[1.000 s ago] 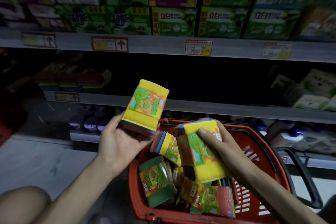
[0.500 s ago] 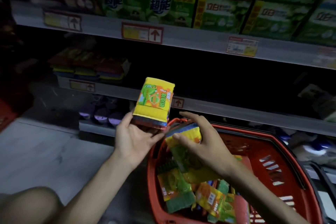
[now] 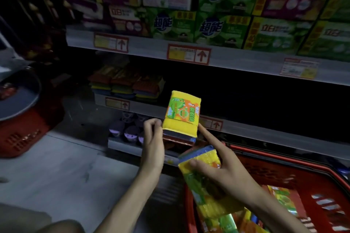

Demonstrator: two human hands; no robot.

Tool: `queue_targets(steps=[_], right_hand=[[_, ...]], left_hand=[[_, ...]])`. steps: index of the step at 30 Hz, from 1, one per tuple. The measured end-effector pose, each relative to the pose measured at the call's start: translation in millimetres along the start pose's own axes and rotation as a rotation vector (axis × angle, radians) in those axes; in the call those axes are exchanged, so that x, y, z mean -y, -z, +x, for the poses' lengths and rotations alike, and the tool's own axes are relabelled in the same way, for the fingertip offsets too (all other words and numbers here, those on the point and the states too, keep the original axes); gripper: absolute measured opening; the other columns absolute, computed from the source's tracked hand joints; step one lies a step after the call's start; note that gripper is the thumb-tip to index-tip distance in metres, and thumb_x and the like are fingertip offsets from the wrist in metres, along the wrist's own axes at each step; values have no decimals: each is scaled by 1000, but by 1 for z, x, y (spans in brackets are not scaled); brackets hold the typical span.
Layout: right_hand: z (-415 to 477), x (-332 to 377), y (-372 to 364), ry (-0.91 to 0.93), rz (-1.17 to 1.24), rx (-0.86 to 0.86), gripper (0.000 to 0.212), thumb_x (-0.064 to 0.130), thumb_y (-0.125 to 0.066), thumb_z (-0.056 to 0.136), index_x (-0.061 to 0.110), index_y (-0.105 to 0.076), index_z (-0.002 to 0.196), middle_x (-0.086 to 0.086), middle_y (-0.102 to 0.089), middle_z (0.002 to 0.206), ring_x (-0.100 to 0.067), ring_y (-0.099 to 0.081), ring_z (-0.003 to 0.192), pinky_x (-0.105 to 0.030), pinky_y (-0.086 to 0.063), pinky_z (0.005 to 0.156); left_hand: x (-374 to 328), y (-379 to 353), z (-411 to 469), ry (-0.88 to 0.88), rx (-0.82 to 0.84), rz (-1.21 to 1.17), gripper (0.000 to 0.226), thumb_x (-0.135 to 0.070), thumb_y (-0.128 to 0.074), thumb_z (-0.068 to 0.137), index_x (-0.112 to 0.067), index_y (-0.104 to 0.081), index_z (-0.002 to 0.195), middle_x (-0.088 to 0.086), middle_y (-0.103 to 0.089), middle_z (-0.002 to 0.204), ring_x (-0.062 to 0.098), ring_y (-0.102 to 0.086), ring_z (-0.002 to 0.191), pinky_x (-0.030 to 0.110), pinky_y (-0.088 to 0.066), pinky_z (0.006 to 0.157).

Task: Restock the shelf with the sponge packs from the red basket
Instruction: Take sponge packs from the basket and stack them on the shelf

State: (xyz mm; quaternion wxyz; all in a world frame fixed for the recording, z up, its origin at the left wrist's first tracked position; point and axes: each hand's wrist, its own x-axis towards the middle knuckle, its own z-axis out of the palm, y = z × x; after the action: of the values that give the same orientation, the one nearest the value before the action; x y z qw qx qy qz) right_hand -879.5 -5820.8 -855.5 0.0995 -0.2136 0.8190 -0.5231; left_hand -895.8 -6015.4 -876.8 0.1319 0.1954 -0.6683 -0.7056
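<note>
My left hand (image 3: 153, 142) holds a yellow sponge pack (image 3: 181, 115) with a green and orange label upright, just in front of the dark middle shelf (image 3: 246, 130). My right hand (image 3: 223, 168) grips a second yellow sponge pack (image 3: 204, 193) over the red basket (image 3: 303, 172), and its forefinger reaches up to touch the first pack's right edge. More sponge packs (image 3: 284, 200) lie in the basket. A stack of sponge packs (image 3: 126, 83) sits on the shelf further left.
Green and purple detergent boxes (image 3: 223, 5) fill the upper shelf, with price tags (image 3: 189, 54) on its edge. Small dark purple items (image 3: 125, 130) stand on the bottom shelf. Another red basket (image 3: 22, 134) under a round grey lid sits at the far left on the floor.
The view has swung left and closer. My right hand lifted a pack out of the basket and its forefinger now touches the pack that my left hand has raised toward the shelf.
</note>
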Motion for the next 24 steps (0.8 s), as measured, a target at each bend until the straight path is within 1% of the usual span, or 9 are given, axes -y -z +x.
queue_targets(steps=[1,3,7,9,12,16,19,21,24], right_hand=[[2,-1,-1,-12,19,-13,84,44,-74,87,55,-25,154,49,-36,146,19,-32,140,-15,-35,114],[6,-4,-5,-12,19,-36,84,42,-75,88,56,-26,154,43,-38,150,17,-33,140,-24,-38,116],[19,-8,-17,13,6,-97,85,44,-75,87,50,-27,156,37,-32,155,19,-30,140,0,-32,104],[27,-9,-21,9,8,-141,84,51,-73,83,55,-27,153,35,-30,146,19,-34,133,1,-36,98],[38,-8,-26,-6,37,-202,84,54,-71,80,56,-27,151,18,-36,135,15,-40,125,0,-37,94],[46,-11,-38,-12,54,-243,86,54,-70,81,52,-26,155,24,-45,137,13,-42,129,1,-34,97],[53,-15,-45,-27,108,-280,85,55,-71,82,54,-28,154,38,-42,141,17,-40,133,-11,-38,107],[60,-15,-48,-44,154,-293,85,55,-73,82,57,-28,153,38,-40,148,17,-38,136,-22,-40,111],[71,-15,-54,-54,210,-309,86,55,-74,80,58,-28,153,35,-38,154,15,-36,139,-26,-42,113]], left_hand=[[0,1,3,-46,-6,74,23,-34,-38,111,-37,-54,94,2,-64,100,20,-61,92,36,-49,81],[3,4,10,-122,-41,147,23,-25,-42,110,-29,-58,93,1,-66,94,18,-61,88,33,-47,75],[5,7,18,-133,-50,117,20,-21,-50,107,-25,-68,99,-3,-74,98,15,-69,97,40,-54,87],[3,7,19,-134,-54,80,18,-20,-53,106,-24,-71,103,-6,-76,100,12,-70,99,38,-56,88],[-1,6,19,-123,-65,-2,20,-17,-56,105,-28,-72,108,-9,-77,106,9,-71,104,32,-56,89],[-6,6,24,-152,-33,-58,22,-12,-60,103,-29,-72,111,-9,-77,113,4,-69,112,28,-54,96],[-5,5,32,-196,-14,-20,29,-6,-59,102,-28,-71,116,-9,-75,118,4,-67,115,29,-54,97],[-5,5,39,-223,-11,20,35,-3,-56,101,-29,-70,120,-11,-73,122,3,-66,118,29,-53,97],[-7,6,49,-245,-24,73,44,0,-53,101,-36,-70,120,-12,-67,128,-6,-64,112,15,-50,90]])
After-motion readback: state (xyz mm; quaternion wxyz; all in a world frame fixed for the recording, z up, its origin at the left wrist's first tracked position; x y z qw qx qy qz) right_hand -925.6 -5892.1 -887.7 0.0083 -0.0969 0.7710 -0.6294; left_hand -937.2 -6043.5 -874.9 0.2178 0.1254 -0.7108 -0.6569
